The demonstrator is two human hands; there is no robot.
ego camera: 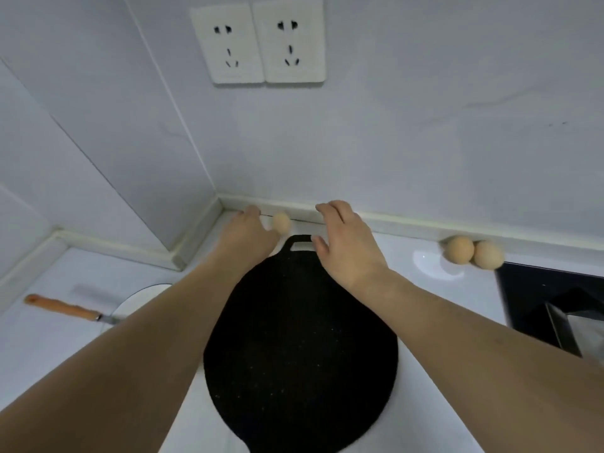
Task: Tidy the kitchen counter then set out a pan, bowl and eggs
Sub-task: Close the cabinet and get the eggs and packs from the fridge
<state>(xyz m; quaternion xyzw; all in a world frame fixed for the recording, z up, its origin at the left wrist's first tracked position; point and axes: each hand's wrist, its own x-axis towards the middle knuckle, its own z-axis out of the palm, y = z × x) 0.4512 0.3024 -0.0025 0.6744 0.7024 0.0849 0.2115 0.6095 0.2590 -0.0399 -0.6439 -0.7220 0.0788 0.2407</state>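
The pan (300, 348), flat, round and black, lies in the middle of the white counter (425, 289), its small loop handle (299, 240) pointing at the back wall. Just past that handle, close to the wall's edge strip, sits one egg (281, 222); the left hand (245, 233) is right against it, but it is blurred and I cannot tell whether the fingers grip the egg or only touch it. The right hand (346, 246) hovers over the pan's far rim with fingers spread and relaxed, holding nothing. Both forearms reach across the pan and hide parts of its edge. Off to the right, two more eggs (474, 251) lie touching each other by the wall, beside a dark stove top (539, 295). To the left, a knife with an orange handle (62, 307) rests with its blade over a white plate (143, 299), half hidden under the left arm. Two white wall sockets (258, 40) sit above.
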